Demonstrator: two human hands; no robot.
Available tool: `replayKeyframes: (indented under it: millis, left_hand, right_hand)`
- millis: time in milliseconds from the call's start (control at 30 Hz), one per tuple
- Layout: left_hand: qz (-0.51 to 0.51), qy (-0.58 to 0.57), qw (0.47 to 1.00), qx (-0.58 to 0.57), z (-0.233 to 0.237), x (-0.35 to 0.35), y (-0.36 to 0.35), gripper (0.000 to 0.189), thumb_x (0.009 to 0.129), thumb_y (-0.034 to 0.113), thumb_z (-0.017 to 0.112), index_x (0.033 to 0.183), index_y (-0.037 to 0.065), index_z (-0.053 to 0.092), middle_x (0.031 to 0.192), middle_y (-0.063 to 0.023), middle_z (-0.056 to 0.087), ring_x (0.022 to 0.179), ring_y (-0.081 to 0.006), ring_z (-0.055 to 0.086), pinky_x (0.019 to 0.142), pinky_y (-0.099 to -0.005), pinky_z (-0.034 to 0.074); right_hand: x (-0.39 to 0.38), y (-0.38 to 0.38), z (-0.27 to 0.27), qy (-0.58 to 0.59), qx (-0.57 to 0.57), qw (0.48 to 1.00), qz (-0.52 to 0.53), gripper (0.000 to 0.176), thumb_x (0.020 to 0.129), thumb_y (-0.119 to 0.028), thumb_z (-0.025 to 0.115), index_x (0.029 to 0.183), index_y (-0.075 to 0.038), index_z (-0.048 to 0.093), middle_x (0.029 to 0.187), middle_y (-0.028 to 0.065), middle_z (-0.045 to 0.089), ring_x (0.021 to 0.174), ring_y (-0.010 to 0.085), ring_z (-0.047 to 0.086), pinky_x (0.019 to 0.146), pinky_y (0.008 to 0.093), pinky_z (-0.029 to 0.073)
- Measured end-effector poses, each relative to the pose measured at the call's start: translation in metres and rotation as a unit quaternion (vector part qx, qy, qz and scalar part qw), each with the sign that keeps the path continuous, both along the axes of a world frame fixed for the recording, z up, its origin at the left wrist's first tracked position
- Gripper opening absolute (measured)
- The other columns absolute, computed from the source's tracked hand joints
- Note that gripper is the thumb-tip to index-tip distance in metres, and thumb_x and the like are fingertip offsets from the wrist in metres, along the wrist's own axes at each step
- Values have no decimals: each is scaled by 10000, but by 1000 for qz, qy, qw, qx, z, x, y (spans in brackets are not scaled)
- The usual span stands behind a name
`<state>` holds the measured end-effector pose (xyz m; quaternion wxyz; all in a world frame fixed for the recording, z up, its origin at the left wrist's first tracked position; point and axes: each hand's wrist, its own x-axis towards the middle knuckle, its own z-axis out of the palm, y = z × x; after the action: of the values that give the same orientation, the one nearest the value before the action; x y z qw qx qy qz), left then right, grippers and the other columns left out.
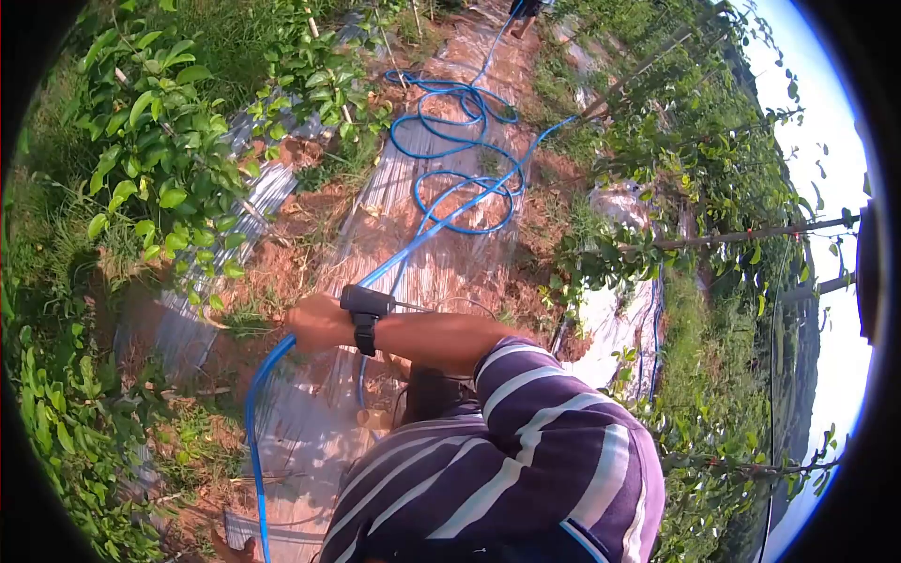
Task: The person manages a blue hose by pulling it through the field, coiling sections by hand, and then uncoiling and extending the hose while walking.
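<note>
My right hand (319, 322) is closed around a blue hose (394, 261), with a black watch-like device (366, 314) strapped on that wrist. From this grip the hose bends down to the bottom edge on one side. On the other it runs up toward loose coils (450, 141) lying on the plastic-covered path. At the lower left edge, part of my left hand (235, 548) shows beside the hose, its visible fingers apart; the rest is cut off. A striped sleeve (554, 403) covers my right upper arm.
Leafy plants (155, 159) line the left side, and more foliage on stakes and wires (694, 239) stands at the right. Plastic sheeting (310, 422) covers the ground, with bare soil patches. Another person's leg (523, 26) shows at the top, near the hose.
</note>
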<state>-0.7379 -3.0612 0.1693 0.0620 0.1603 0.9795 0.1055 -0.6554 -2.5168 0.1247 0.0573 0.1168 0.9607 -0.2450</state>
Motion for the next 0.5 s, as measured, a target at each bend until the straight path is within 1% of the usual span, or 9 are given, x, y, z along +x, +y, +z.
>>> replayKeyframes:
  millis: [100,167,200,267,333,367,433,467,500]
  left_hand:
    - [-114,-79,975,174,18,23,171,281,779,105,683,1013,-14,582,847,-129,588,732,-252,552,679,-364,470]
    - [-139,-165,951,219,16,26,224,302,777,103,686,1032,-14,574,868,-132,588,754,-253,554,690,-364,471]
    - [-131,-189,946,228,14,23,234,313,775,102,688,1041,-14,571,879,-134,588,766,-253,556,696,-364,472]
    - [-102,-145,960,216,39,14,237,334,773,100,691,1060,-14,563,900,-137,589,788,-254,558,708,-364,472]
    - [-68,-20,983,167,83,3,226,356,770,98,695,1078,-14,556,921,-140,589,810,-255,561,719,-364,473]
    - [-49,46,989,136,96,-8,208,367,769,97,697,1087,-14,552,931,-142,589,822,-255,562,725,-364,474]
    - [5,159,987,34,110,-35,149,389,766,95,700,1106,-14,544,952,-145,589,844,-255,565,737,-364,475]
    - [33,191,981,-27,115,-45,118,400,765,95,702,1115,-14,541,963,-147,589,855,-256,566,743,-364,475]
    - [62,205,973,-89,118,-49,87,411,764,94,704,1124,-14,537,973,-149,589,866,-256,567,748,-364,475]
  right_hand:
    - [-26,-75,53,134,-35,979,150,111,567,-136,689,638,-51,696,660,156,669,647,344,674,574,437,535]
    - [-24,-109,73,226,-158,917,287,120,579,-146,697,589,-33,657,626,151,653,655,351,672,567,443,524]
    - [-23,-120,75,254,-193,905,282,122,596,-145,696,600,-35,644,629,147,649,663,356,670,573,453,519]
    - [-25,-111,80,290,-228,889,270,126,613,-144,696,610,-36,631,632,143,646,670,361,668,578,463,515]
    - [-24,-89,85,151,-207,918,303,117,666,-149,688,702,-51,634,675,131,654,691,364,666,592,475,515]
    - [-20,-75,75,158,-184,932,270,121,678,-137,678,752,-50,639,700,139,660,699,371,665,600,479,519]
    - [-12,-24,32,138,-137,958,212,143,700,-115,642,823,-42,642,712,164,658,709,387,662,610,491,527]
    - [-1,8,9,56,-111,978,166,137,709,-117,620,817,-36,643,708,178,653,696,391,658,600,500,525]
    - [4,42,-61,55,-65,982,167,141,720,-137,613,816,-41,648,696,187,646,679,388,658,584,502,523]
